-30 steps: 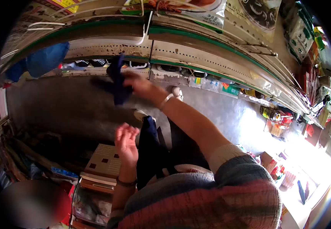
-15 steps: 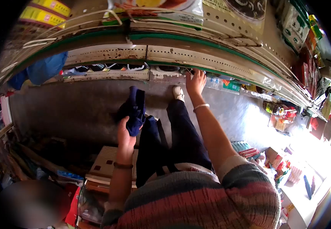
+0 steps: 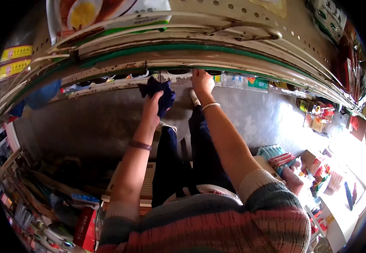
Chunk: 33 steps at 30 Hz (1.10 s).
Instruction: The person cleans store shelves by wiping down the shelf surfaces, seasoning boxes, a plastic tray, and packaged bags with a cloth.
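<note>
My left hand (image 3: 152,105) is closed around a crumpled dark blue cloth (image 3: 162,96), which it holds up in front of the lower shelf. My right hand (image 3: 203,83) is at the lower shelf's edge with its fingers curled. What those fingers grip, if anything, is hidden. Close to the right hand, dark round-topped items (image 3: 178,72) are partly visible on the bottom shelf. A green and white package (image 3: 257,83) lies farther right along the same shelf.
Above the hands, a shelf with a green edge strip (image 3: 119,49) and wire guard juts out, carrying a large food packet (image 3: 107,17). A blue bag (image 3: 44,95) hangs at left. Bottles (image 3: 307,106) stand at right; a red box (image 3: 84,230) is behind on the left.
My left hand has lifted the cloth forward, up toward the shelf. My right hand has moved slightly left and its fingers have curled in. The view has shifted closer to the shelves.
</note>
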### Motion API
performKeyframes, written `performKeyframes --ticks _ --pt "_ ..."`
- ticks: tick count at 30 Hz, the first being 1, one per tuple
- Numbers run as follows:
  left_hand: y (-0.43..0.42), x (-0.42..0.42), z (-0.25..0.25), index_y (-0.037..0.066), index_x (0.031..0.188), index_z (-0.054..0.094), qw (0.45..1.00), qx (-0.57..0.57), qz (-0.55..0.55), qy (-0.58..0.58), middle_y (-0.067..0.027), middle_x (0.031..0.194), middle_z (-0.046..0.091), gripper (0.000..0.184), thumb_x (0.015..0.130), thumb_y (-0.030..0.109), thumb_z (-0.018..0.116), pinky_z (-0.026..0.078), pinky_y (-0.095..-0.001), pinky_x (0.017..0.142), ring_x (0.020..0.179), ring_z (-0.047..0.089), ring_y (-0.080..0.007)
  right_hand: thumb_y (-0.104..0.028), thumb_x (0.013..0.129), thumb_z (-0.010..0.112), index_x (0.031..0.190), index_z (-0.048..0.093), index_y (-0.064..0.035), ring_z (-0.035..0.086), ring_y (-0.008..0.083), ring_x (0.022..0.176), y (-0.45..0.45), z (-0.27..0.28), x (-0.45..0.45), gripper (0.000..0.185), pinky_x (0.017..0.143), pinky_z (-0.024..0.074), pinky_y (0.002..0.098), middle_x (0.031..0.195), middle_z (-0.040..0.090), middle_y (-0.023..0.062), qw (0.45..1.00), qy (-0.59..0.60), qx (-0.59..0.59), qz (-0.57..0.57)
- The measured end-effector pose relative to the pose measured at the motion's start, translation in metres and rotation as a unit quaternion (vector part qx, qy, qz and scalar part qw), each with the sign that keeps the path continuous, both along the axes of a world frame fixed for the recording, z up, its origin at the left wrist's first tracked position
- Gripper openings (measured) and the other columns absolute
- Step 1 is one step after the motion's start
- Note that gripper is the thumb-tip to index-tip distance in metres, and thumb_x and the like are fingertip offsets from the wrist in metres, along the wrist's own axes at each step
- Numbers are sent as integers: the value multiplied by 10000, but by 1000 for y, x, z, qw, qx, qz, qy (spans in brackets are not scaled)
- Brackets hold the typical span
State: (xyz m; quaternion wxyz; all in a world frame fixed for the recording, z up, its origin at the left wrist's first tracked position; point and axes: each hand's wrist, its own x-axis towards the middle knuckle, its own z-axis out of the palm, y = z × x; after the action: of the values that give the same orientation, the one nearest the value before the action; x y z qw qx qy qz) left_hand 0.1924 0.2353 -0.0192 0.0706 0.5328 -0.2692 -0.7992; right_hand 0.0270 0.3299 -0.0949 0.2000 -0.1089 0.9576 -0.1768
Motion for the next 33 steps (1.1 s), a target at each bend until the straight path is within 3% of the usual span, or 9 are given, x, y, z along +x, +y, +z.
performKeyframes --ticks 5,9,11,17,21,23,24,31,33 --pt "-13 -49 -23 51 1054 516 999 -37 -33 -20 -94 896 590 366 752 224 631 493 -330 520 692 600 -203 -365 844 402 754 648 -65 602 390 769 -6 15 -2 398 714 474 467 799 631 189 999 -6 21 41" --pt "-25 -67 -48 8 977 552 998 -40 -49 -23 -96 875 601 320 746 213 632 492 -335 517 688 606 -203 -340 826 446 748 631 -45 603 388 766 -10 -7 -3 356 702 480 465 799 629 197 996 -44 -65 -33" --pt "-27 -75 -36 0 943 568 998 -14 -49 -25 -92 852 608 294 746 209 630 493 -337 522 681 610 -204 -328 823 431 766 619 -40 602 374 751 -2 -24 -5 349 695 475 476 789 624 203 984 -98 -144 28" --pt "-28 -76 -46 -7 938 582 997 -38 -63 -22 -129 862 628 272 810 233 575 528 -357 555 717 631 -233 -280 820 477 718 603 -45 636 205 674 -3 -4 -11 285 573 497 355 736 655 96 909 -309 -242 -138" --pt "-29 -74 -51 -6 929 584 995 -49 -84 -22 -126 844 628 265 816 233 570 520 -352 533 692 629 -228 -274 784 558 773 644 -90 638 211 690 -3 3 -11 203 563 505 335 784 650 95 936 -298 -168 -80" --pt "-29 -77 -42 -5 935 580 996 -40 -80 -22 -123 841 625 262 819 229 566 519 -346 528 680 627 -222 -273 769 577 802 654 -103 641 225 713 1 -15 -5 189 575 513 334 798 652 88 980 -58 -62 180" --pt "-28 -76 -44 -1 943 578 995 -47 -85 -17 -120 845 625 262 818 229 567 520 -345 532 681 625 -221 -272 762 586 816 658 -110 642 232 724 1 -14 -3 186 582 517 334 806 652 85 951 68 -5 303" --pt "-31 -76 -51 20 932 584 994 -38 -88 -52 -83 823 618 251 802 235 582 511 -333 555 694 613 -200 -205 683 602 690 666 -156 631 244 723 -15 7 25 81 623 512 361 758 643 83 950 -1 38 310" --pt "-35 -73 -56 44 815 606 995 -51 -78 -36 -50 762 609 171 788 210 580 460 -291 551 636 581 -177 -238 733 563 653 656 -127 635 252 709 -33 24 50 166 620 508 368 753 644 107 939 21 -7 344"
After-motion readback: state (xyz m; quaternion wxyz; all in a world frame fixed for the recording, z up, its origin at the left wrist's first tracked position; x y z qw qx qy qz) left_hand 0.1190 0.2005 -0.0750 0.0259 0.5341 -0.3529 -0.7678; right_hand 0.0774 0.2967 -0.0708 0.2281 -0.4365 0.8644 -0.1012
